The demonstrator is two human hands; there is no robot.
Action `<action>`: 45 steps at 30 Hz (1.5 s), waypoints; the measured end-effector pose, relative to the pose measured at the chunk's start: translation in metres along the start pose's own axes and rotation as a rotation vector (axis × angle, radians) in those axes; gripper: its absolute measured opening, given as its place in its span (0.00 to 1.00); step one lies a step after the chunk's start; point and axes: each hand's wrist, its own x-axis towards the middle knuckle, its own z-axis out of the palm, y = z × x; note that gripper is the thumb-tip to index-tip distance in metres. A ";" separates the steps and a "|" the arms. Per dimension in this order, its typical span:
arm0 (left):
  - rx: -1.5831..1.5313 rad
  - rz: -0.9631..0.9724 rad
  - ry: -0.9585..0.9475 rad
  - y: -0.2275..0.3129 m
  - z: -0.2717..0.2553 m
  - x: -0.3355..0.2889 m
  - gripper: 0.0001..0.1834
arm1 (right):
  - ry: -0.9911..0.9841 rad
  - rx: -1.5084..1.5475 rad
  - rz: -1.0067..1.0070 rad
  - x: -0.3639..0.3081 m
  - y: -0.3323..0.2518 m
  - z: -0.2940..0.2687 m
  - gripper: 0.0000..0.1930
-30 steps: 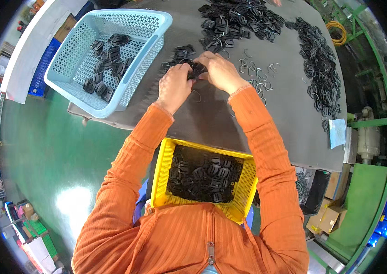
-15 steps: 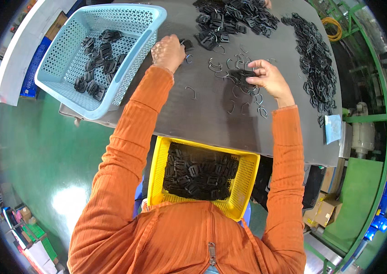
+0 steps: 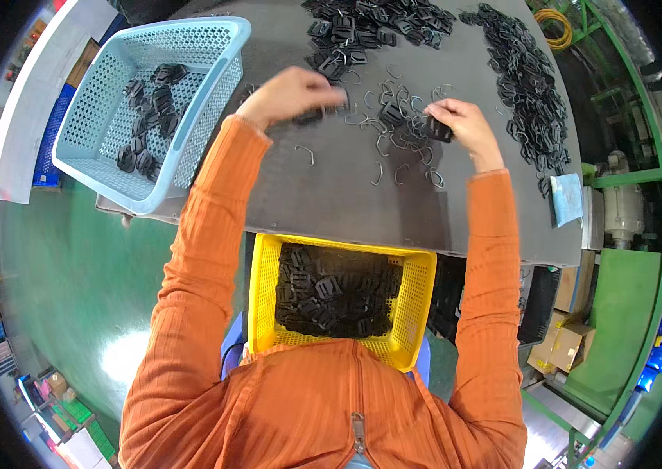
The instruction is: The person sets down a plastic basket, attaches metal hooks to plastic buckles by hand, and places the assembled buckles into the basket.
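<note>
My right hand [image 3: 464, 129] pinches a black plastic buckle [image 3: 440, 131] above the grey table [image 3: 346, 195]. Beside it lie scattered bent wire hooks [image 3: 427, 156], with a loose black buckle [image 3: 391, 116] among them. Off to the left, my left hand [image 3: 292, 95] hovers over the table, smeared by motion. Its fingers are pressed together, and something dark shows at their tips, too blurred to name. Another dark piece [image 3: 309, 119] shows just under that hand. One single wire hook [image 3: 306, 153] rests apart, closer to me.
A blue basket [image 3: 170, 184] with some black buckles stands at the table's left. Buckles are heaped [image 3: 378, 31] at the far side, and black parts form a long pile [image 3: 530, 86] at right, near a light blue packet [image 3: 567, 199]. Before me sits a yellow crate [image 3: 264, 293] of black buckles.
My left hand has moved right, away from the blue basket toward the hooks. The right hand has stayed nearly in place, and the buckle in it has turned. The view has shifted slightly.
</note>
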 end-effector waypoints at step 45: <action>0.240 0.204 0.716 -0.062 0.055 -0.008 0.18 | 0.022 0.560 0.111 -0.004 -0.002 0.039 0.09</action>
